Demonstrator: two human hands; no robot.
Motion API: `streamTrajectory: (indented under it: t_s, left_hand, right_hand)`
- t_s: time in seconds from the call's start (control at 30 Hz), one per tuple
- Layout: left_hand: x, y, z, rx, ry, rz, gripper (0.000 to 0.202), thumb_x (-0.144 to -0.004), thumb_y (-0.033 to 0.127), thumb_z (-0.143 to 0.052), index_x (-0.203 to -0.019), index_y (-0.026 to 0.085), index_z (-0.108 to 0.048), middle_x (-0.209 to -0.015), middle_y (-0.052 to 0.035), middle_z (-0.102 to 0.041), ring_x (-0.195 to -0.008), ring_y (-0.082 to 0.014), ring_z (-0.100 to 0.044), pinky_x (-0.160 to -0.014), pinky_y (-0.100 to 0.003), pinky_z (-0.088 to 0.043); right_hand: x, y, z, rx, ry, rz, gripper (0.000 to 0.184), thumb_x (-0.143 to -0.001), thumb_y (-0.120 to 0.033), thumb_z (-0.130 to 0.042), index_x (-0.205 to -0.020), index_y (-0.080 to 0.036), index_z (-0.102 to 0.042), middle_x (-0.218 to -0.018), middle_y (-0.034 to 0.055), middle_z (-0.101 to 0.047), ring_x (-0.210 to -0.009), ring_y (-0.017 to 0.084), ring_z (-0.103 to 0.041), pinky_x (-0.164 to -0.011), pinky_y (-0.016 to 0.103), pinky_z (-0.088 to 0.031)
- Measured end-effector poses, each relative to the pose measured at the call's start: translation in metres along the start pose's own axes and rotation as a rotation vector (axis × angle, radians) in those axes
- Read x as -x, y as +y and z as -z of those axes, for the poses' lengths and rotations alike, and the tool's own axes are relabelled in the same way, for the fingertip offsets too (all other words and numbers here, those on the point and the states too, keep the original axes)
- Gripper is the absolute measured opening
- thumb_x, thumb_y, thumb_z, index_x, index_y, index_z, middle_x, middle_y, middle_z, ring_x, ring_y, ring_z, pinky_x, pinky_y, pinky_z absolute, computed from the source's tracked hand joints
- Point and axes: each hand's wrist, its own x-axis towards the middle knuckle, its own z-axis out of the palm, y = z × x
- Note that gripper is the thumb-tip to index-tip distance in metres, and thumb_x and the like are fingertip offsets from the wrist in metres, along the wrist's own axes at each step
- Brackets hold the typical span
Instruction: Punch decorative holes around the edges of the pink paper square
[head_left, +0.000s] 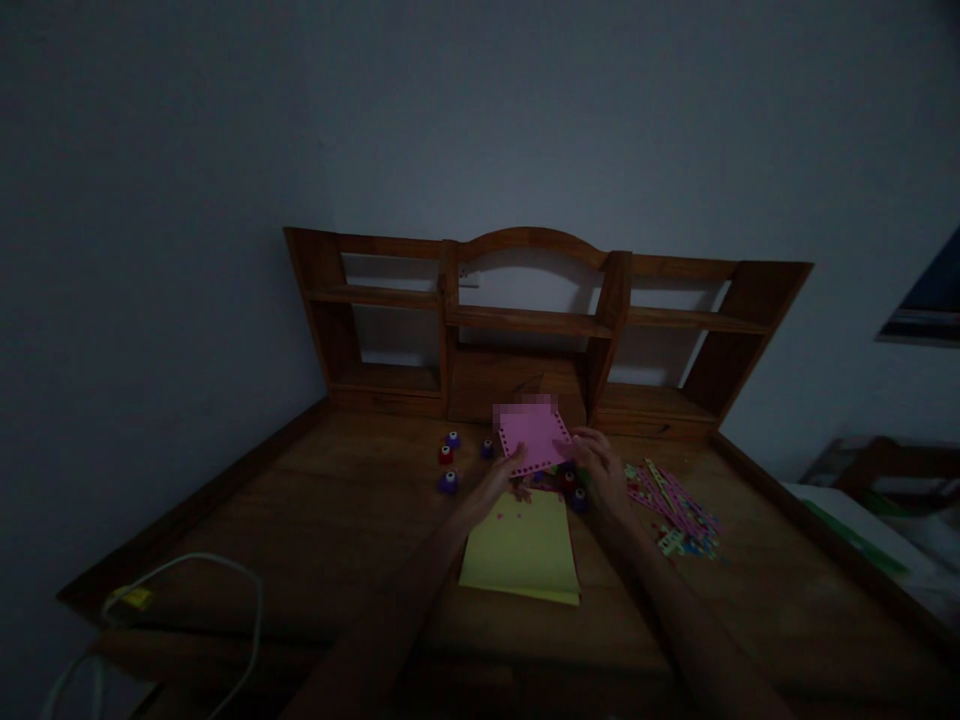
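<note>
A pink paper sheet [534, 436] with a row of small punched holes along its edge is held up over the wooden desk [315, 520]. My left hand [504, 472] grips its lower left edge, fingers closed on it. At the sheet's right edge, my right hand [600, 468] pinches it. Below both hands lies a yellow paper sheet [523, 548] with a few pink bits on it. Small red and purple craft punches [448, 482] stand to the left, and more sit under my right hand [576, 494].
A pile of coloured punched paper strips [679, 510] lies right of my hands. A wooden shelf hutch [529, 320] rises at the desk's back against the wall. A white cable [217, 590] loops at the front left corner. The room is dim.
</note>
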Motion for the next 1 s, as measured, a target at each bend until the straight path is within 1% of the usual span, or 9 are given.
streamTrajectory:
  t_s: [0.07,0.17,0.33,0.4,0.5,0.6,0.73,0.87,1.0]
  left_hand:
    - [0.001,0.001,-0.001,0.006,0.001,-0.006,0.059,-0.084,0.067,-0.048,-0.096,0.012,-0.065,-0.070,-0.0053,-0.062,-0.051,-0.0122,-0.054,-0.047,-0.025,-0.046]
    - [0.002,0.002,-0.002,0.013,0.008,-0.026,0.061,-0.084,0.067,-0.047,-0.099,0.011,-0.066,-0.078,-0.0092,-0.066,-0.059,-0.0149,-0.057,-0.049,-0.025,-0.048]
    - [0.001,0.003,0.001,0.021,0.058,-0.005,0.068,-0.085,0.070,-0.039,-0.099,0.011,-0.068,-0.077,-0.0098,-0.067,-0.054,-0.0136,-0.054,-0.051,-0.027,-0.047]
    - [0.002,0.006,0.001,0.027,0.099,-0.014,0.066,-0.085,0.069,-0.042,-0.103,0.012,-0.068,-0.082,-0.0104,-0.068,-0.056,-0.0145,-0.056,-0.054,-0.028,-0.047]
    - [0.003,0.011,0.000,0.013,0.174,-0.024,0.058,-0.079,0.064,-0.056,-0.101,0.011,-0.068,-0.090,-0.0114,-0.069,-0.064,-0.0173,-0.059,-0.059,-0.029,-0.047]
    - [0.002,0.010,0.001,-0.043,0.211,-0.062,0.051,-0.074,0.060,-0.065,-0.091,0.011,-0.069,-0.085,-0.0100,-0.068,-0.067,-0.0177,-0.058,-0.061,-0.028,-0.044]
    - [-0.002,0.001,0.007,-0.147,0.222,-0.121,0.050,-0.078,0.062,-0.061,-0.079,0.012,-0.065,-0.070,-0.0049,-0.062,-0.056,-0.0132,-0.052,-0.053,-0.025,-0.039]
    - [-0.006,-0.005,0.012,-0.204,0.267,-0.174,0.050,-0.080,0.063,-0.058,-0.078,0.013,-0.064,-0.067,-0.0026,-0.060,-0.053,-0.0119,-0.049,-0.049,-0.023,-0.036]
    - [-0.005,0.000,0.010,-0.230,0.328,-0.242,0.050,-0.081,0.062,-0.056,-0.080,0.013,-0.065,-0.066,-0.0024,-0.060,-0.057,-0.0135,-0.049,-0.051,-0.024,-0.037]
  right_hand:
    - [-0.001,0.000,-0.002,0.007,-0.030,0.018,0.027,-0.079,-0.052,-0.067,-0.082,-0.025,-0.074,-0.115,0.0065,-0.063,-0.113,0.028,-0.055,-0.096,0.041,-0.043]
    - [-0.003,0.004,-0.003,0.000,-0.034,0.021,0.023,-0.078,-0.048,-0.070,-0.077,-0.025,-0.074,-0.115,0.0060,-0.063,-0.112,0.028,-0.055,-0.097,0.043,-0.042]
    - [-0.004,0.008,-0.002,-0.131,0.027,-0.037,0.018,-0.075,-0.043,-0.073,-0.076,-0.025,-0.074,-0.112,0.0054,-0.063,-0.108,0.027,-0.058,-0.092,0.042,-0.047]
    - [-0.003,0.006,-0.002,-0.203,0.057,-0.064,0.016,-0.073,-0.041,-0.074,-0.075,-0.025,-0.074,-0.110,0.0055,-0.064,-0.104,0.026,-0.060,-0.087,0.040,-0.050]
    - [-0.002,0.004,-0.004,-0.268,0.091,-0.088,0.015,-0.071,-0.038,-0.076,-0.073,-0.024,-0.074,-0.106,0.0053,-0.066,-0.099,0.025,-0.063,-0.082,0.038,-0.052]
    - [-0.001,0.003,-0.005,-0.270,0.096,-0.106,0.012,-0.071,-0.036,-0.077,-0.072,-0.024,-0.073,-0.105,0.0045,-0.067,-0.097,0.023,-0.064,-0.082,0.036,-0.052]
    - [-0.002,0.007,-0.005,-0.249,0.100,-0.118,0.013,-0.070,-0.036,-0.078,-0.073,-0.025,-0.073,-0.106,0.0044,-0.066,-0.101,0.024,-0.063,-0.087,0.039,-0.050]
    - [-0.005,0.013,-0.005,-0.207,0.109,-0.121,0.017,-0.066,-0.038,-0.081,-0.067,-0.024,-0.072,-0.107,0.0047,-0.065,-0.102,0.025,-0.063,-0.087,0.041,-0.051]
    - [-0.005,0.016,-0.005,-0.210,0.109,-0.156,0.025,-0.061,-0.040,-0.083,-0.060,-0.021,-0.066,-0.108,0.0053,-0.066,-0.102,0.026,-0.063,-0.080,0.040,-0.054]
